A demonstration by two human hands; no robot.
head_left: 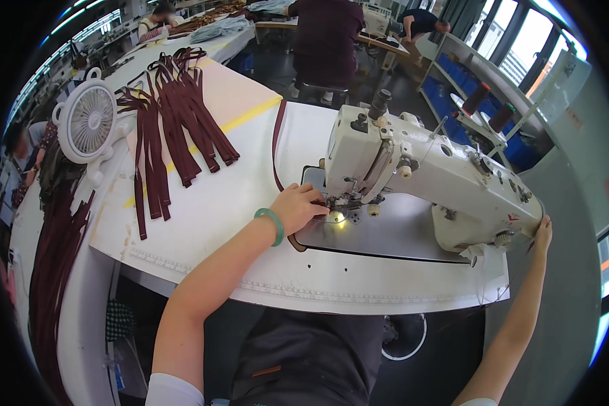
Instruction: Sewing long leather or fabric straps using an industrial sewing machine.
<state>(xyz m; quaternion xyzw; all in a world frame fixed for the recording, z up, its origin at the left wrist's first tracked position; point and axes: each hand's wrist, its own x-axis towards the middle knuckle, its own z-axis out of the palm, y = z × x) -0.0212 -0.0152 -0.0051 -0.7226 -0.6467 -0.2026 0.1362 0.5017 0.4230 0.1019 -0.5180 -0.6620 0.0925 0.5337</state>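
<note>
My left hand [296,208], with a green bangle [275,227] at its wrist, is at the needle area of a white sewing machine [419,162]. Its fingers are bent and closed on a narrow maroon strap [276,145], which trails away over the white table behind the hand. The strap's end under the fingertips is mostly hidden. A small lamp lights the steel bed [392,227] beside the fingertips. At the machine's right end, my right hand [543,233] grips the handwheel, its fingers partly hidden behind the end.
Bundles of maroon straps [172,135] lie on the table's far left, and more straps [54,271] hang at the left edge. A white fan [91,122] stands beside them. Thread cones [477,98] stand behind the machine. A person in dark clothing [323,40] sits beyond the table.
</note>
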